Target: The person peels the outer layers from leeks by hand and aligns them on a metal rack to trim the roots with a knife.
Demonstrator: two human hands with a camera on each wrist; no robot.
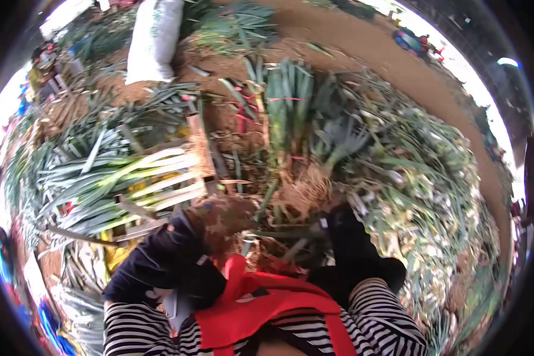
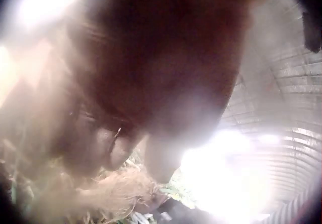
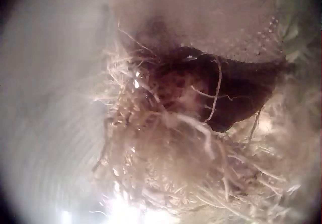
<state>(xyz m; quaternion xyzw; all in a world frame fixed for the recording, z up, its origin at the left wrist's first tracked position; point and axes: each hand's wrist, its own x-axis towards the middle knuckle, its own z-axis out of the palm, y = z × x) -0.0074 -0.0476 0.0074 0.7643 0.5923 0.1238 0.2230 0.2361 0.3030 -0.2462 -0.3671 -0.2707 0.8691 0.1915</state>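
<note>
A bundle of leeks (image 1: 289, 101) stands upright in the head view, tied with red bands, its pale roots (image 1: 305, 193) hanging toward the person. At the right of these roots is the right hand (image 1: 337, 209), mostly dark and hidden. In the right wrist view its fingers (image 3: 231, 91) curl behind and round a tangle of roots (image 3: 166, 143). The left hand (image 1: 234, 213) is blurred, left of the roots and beyond a dark sleeve. Close up, the left hand (image 2: 151, 83) points its fingertips down near fibrous roots (image 2: 121, 189); whether it grips anything cannot be seen.
Loose leeks (image 1: 95, 184) lie at the left across a wooden frame (image 1: 202, 148). A large heap of leeks (image 1: 421, 190) fills the right side. A white sack (image 1: 154, 41) stands at the back left, with bare brown ground (image 1: 314, 26) behind the bundle.
</note>
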